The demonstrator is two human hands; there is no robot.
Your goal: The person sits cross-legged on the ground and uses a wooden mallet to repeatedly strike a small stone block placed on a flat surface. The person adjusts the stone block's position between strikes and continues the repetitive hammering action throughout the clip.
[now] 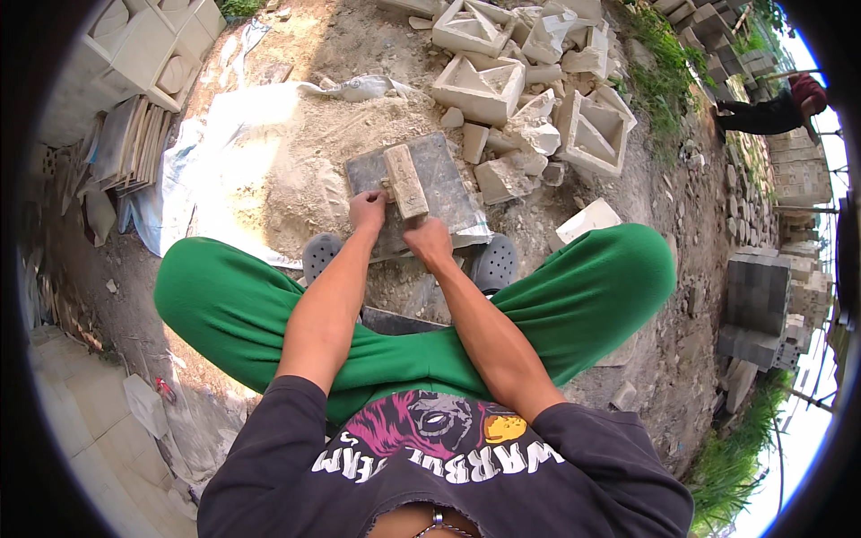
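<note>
A dusty, pale rectangular block (406,184), possibly wood, lies lengthwise over a dark flat slab (453,193) on the ground between my feet. My right hand (429,240) is closed at the block's near end, and its grip is partly hidden. Beside the block's left edge, my left hand (367,212) is closed with fingers pinched. A small knob-like bit shows at its fingertips, too small to name. Pale powder (314,170) is heaped just left of the slab.
Broken pale cast blocks (592,134) are piled ahead to the right. A white sheet (229,134) lies at left, near stacked thin boards (134,143). Grey blocks (758,296) stand far right; another person (780,108) is at the upper right. My grey clogs (493,264) flank the slab.
</note>
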